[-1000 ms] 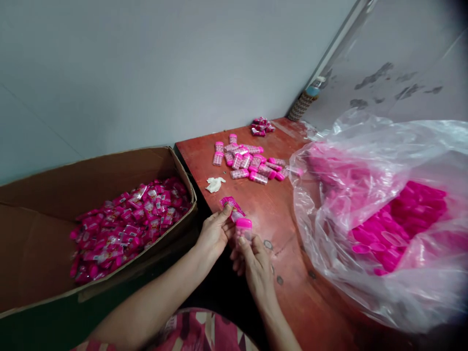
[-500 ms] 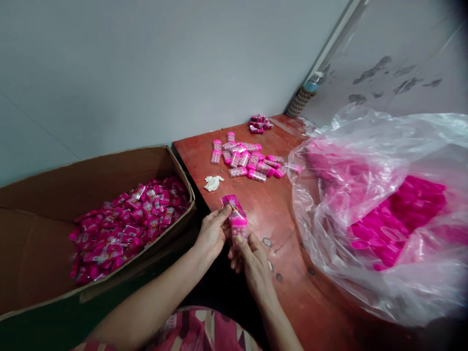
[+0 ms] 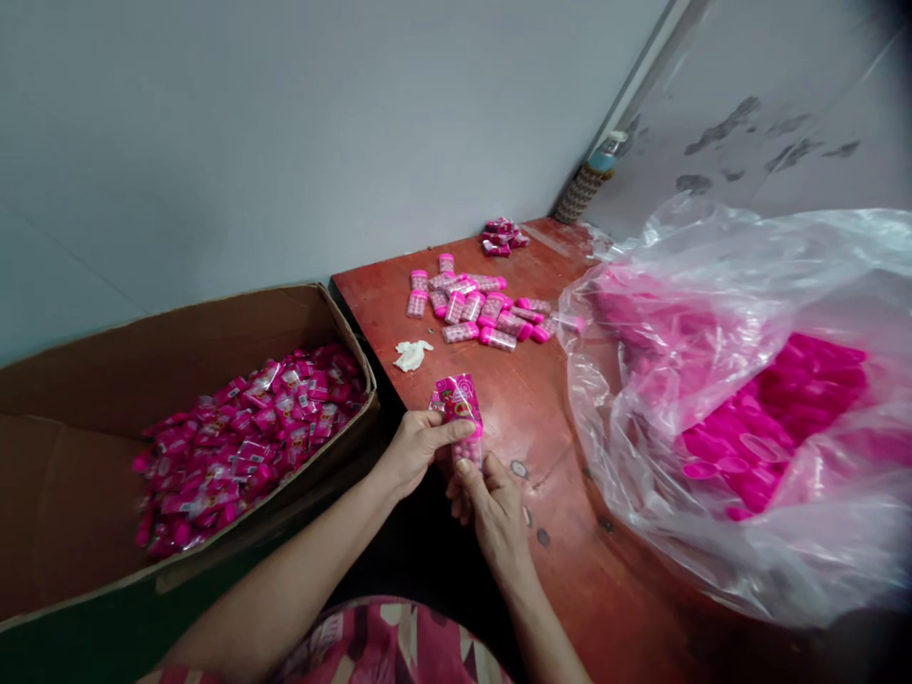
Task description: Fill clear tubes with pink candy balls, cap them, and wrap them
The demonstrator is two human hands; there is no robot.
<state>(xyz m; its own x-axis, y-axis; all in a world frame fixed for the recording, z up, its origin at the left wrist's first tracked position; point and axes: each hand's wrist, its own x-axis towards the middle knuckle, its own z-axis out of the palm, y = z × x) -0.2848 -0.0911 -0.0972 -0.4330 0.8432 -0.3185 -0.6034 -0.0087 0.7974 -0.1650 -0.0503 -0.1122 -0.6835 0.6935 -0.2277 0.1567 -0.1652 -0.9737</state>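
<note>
In front of me, both hands are on one small clear candy bottle [image 3: 468,450] filled with round pink candies. A shiny printed pink sleeve [image 3: 460,391] stands up from its top end. My left hand [image 3: 417,448] is closed, its thumb pressed across the join between sleeve and bottle. Another bit of printed film shows just left of the sleeve, partly hidden. Lower down, my right hand [image 3: 493,505] pinches the bottle, thumb in front and fingers curled behind it. Beyond them, several similar pink-capped bottles [image 3: 471,306] lie on the red table [image 3: 385,285].
To the left, a cardboard box [image 3: 71,475] holds a heap of wrapped pink bottles [image 3: 249,442]. A clear plastic bag [image 3: 712,570] with pink plastic pieces [image 3: 776,418] sits at the right. White scrap [image 3: 412,355], small pink packets [image 3: 503,237] and a patterned bottle [image 3: 588,185] are farther back.
My left thumb has slid down from the sleeve's upper part to the bottle's top end. The sleeve stands straighter now. My right hand keeps its grip.
</note>
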